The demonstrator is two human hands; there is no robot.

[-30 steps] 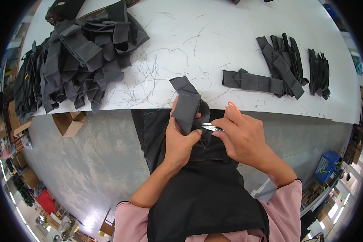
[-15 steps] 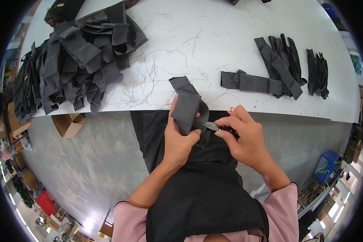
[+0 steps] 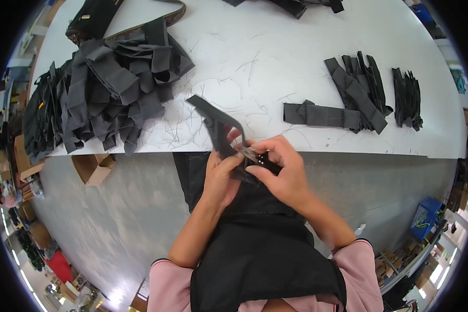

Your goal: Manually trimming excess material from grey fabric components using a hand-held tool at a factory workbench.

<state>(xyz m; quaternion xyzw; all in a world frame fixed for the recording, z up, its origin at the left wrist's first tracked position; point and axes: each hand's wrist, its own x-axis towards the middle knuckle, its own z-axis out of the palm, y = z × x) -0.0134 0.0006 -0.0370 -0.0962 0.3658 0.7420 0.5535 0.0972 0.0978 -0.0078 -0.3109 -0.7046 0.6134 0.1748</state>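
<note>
In my left hand [image 3: 223, 174] I grip a dark grey fabric strip [image 3: 213, 108], bent into a loop that rises above my fingers near the table's front edge. My right hand [image 3: 283, 169] is closed around small black-handled thread snips [image 3: 268, 163]. Their metal blades reach the fabric at my left fingertips; whether a thread lies between them is too small to tell. To the left, a large heap of similar grey strips [image 3: 109, 73] covers the table. Flatter stacks of strips [image 3: 333, 116] lie to the right, with a narrow bundle [image 3: 406, 99] beside them.
Loose cut threads [image 3: 179, 127] litter the white table [image 3: 286, 57]. A black bag [image 3: 92, 20] with a strap sits at the far left, and more dark fabric [image 3: 291, 6] at the far edge. Below stand an open cardboard box [image 3: 93, 169] and a blue crate [image 3: 426, 216].
My right hand has moved left, bringing the snips up to the fabric. The strip in my left hand has turned from flat-facing to a loop seen edge-on. The view has shifted slightly.
</note>
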